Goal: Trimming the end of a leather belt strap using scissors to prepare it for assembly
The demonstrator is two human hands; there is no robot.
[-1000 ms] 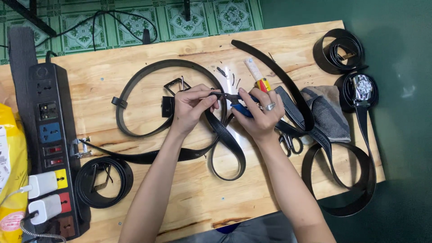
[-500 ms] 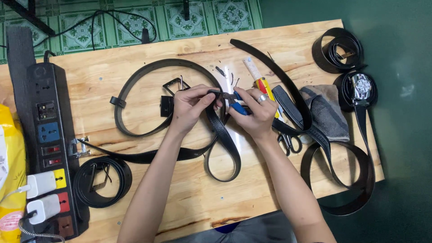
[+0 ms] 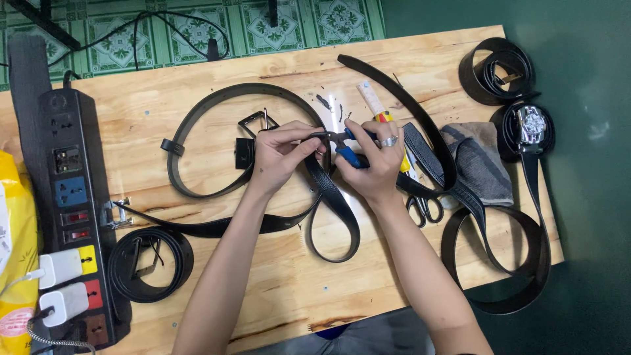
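My left hand (image 3: 279, 158) pinches the black belt (image 3: 332, 197) end. My right hand (image 3: 371, 164) grips blue-handled pliers (image 3: 348, 154) against it.

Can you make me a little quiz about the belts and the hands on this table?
1. True or false: the left hand pinches a black belt.
2. What colour are the handles of the pliers in the right hand?
3. Which lies right of the right hand: A) scissors, B) a hammer, C) a cup?

Key: 1 true. 2 blue. 3 A.
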